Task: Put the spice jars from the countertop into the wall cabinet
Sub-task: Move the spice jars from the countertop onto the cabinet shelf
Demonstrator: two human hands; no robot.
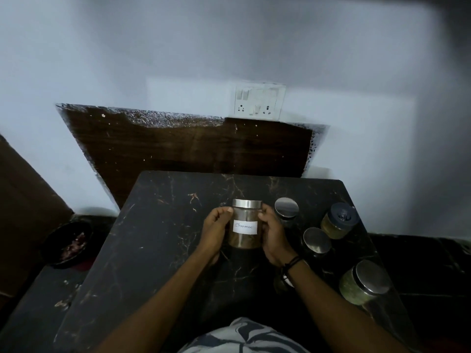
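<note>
Upright, cinnamon jar point(245, 224) faces camera between hands.

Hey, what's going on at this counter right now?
A person holds a cinnamon jar between the left hand and the right hand, above the black marble countertop. Four more jars stand to the right: three with steel lids and one with a dark lid. No wall cabinet is in view.
</note>
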